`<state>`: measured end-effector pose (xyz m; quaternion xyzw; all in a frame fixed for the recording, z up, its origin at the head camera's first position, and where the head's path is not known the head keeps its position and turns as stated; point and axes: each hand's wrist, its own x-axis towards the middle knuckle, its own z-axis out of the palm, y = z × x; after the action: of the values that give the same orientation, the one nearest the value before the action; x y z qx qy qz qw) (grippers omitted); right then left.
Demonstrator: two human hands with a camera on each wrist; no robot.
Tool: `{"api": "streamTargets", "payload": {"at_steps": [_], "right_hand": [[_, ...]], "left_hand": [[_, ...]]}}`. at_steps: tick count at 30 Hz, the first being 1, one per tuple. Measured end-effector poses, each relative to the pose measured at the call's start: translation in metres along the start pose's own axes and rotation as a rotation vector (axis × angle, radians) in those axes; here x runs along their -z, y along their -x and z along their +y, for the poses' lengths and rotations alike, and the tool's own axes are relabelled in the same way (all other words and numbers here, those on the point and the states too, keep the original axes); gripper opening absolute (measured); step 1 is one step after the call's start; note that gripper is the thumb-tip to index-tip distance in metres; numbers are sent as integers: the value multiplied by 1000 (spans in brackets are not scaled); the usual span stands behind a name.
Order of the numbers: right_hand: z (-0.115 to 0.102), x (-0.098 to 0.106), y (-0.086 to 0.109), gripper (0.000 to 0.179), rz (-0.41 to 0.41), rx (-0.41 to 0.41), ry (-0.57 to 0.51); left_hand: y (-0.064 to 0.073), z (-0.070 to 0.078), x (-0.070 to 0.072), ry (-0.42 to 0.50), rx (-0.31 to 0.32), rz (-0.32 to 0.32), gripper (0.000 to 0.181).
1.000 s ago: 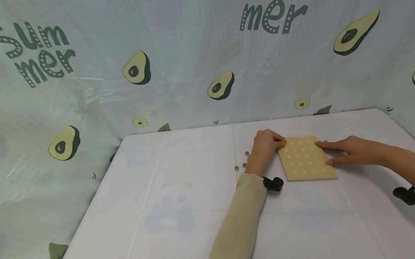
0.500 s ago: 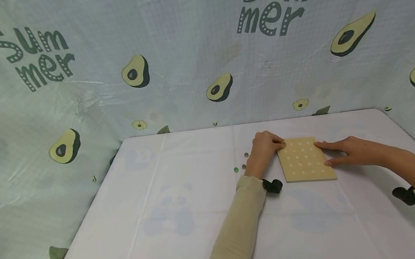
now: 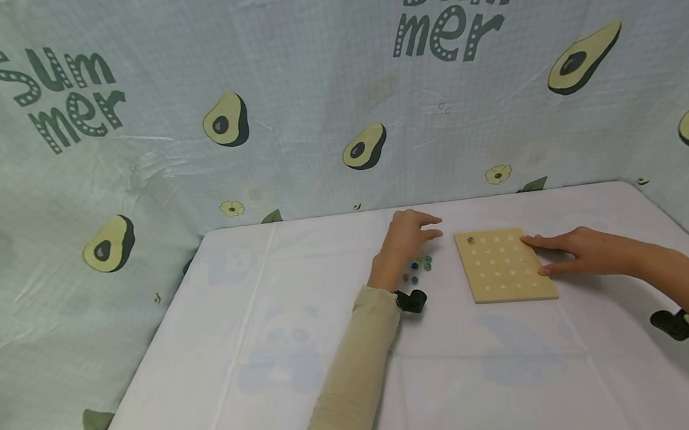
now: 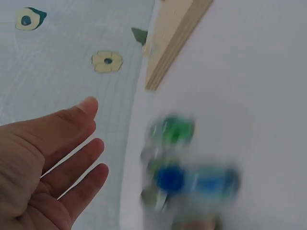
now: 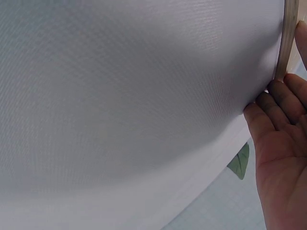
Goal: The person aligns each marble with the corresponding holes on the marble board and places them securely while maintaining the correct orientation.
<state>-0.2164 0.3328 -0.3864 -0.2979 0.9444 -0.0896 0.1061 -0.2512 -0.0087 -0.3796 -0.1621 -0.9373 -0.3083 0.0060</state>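
A square pale wooden board (image 3: pixel 508 272) with rows of shallow dimples lies on the table. One glass marble (image 3: pixel 471 240) sits in its far-left dimple. My left hand (image 3: pixel 405 241) hovers left of the board, thumb and fingers apart with nothing between them. Close below it lie several glass marbles (image 3: pixel 414 266), green, blue and clear; they look blurred in the left wrist view, beside the left hand (image 4: pixel 57 163). My right hand (image 3: pixel 576 251) rests at the board's right edge, fingers extended and touching it. The right wrist view has the right hand (image 5: pixel 283 129) against the board's side (image 5: pixel 287 43).
A white cloth with faint panda prints covers the table (image 3: pixel 211 321). Behind it hangs a pale curtain (image 3: pixel 293 52) printed with avocados and lettering. Dark wrist cameras (image 3: pixel 411 301) sit on both wrists.
My left hand has let go of the marble in the board's far-left dimple and moved left over the loose marbles. The right hand stays at the board's edge.
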Motion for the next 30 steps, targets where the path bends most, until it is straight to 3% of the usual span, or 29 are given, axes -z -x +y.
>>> {"api": "streamTargets", "payload": {"at_steps": [8,16,24,30], "right_hand": [[1,-3,5,73,-7,-15,-20],[1,0,6,73,13,-20,3],[-3,2,6,73,3,-19,-18],[-2,0,4,75,-6,-29,-23]], "left_hand": [[13,-34,42,-23,-100,-43,40],[35,-59,74,-25,-188,-160,41],[57,-75,86,-88,-292,-284,33],[69,-81,81,-142,-362,-338,32]]}}
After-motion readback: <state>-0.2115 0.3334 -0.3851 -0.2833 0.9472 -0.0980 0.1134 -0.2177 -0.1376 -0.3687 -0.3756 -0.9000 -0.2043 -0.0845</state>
